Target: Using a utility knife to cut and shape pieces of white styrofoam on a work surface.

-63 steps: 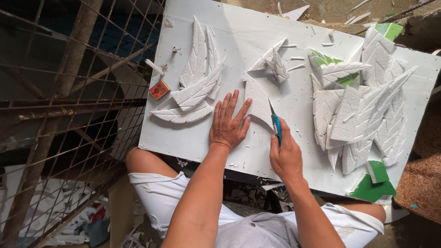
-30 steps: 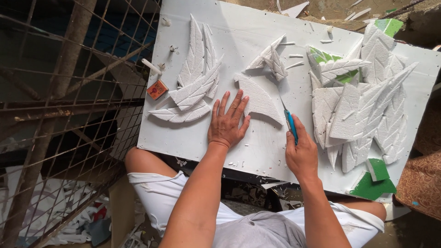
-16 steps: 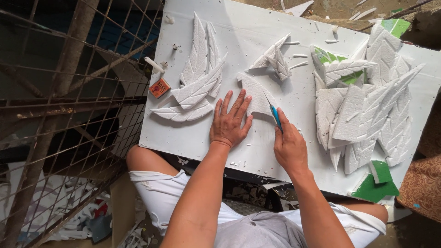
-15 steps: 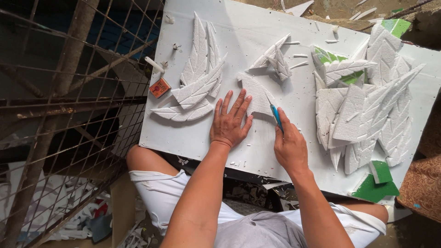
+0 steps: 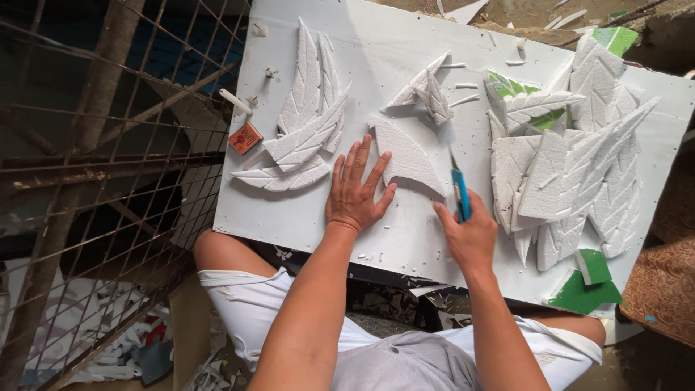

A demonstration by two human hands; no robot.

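Note:
A white board (image 5: 405, 43) lies across my lap. My left hand (image 5: 356, 190) rests flat on it, fingers spread, pressing the near edge of a curved white foam leaf piece (image 5: 407, 153). My right hand (image 5: 470, 233) grips a blue utility knife (image 5: 460, 192), blade pointing away from me just right of that piece's tip. A fan of carved foam feathers (image 5: 300, 134) lies left of my left hand. A smaller foam leaf cluster (image 5: 426, 92) sits farther up the board.
A big pile of carved foam leaves (image 5: 572, 170) with green scraps (image 5: 585, 286) fills the board's right side. A small orange box (image 5: 245, 137) and a white stick (image 5: 235, 101) lie near the left edge. A rusty wire fence (image 5: 94, 166) stands at left.
My right hand with the knife swung out to the right, came back beside the curved foam piece, and now sits slightly right of its tip. My left hand stayed flat on the piece.

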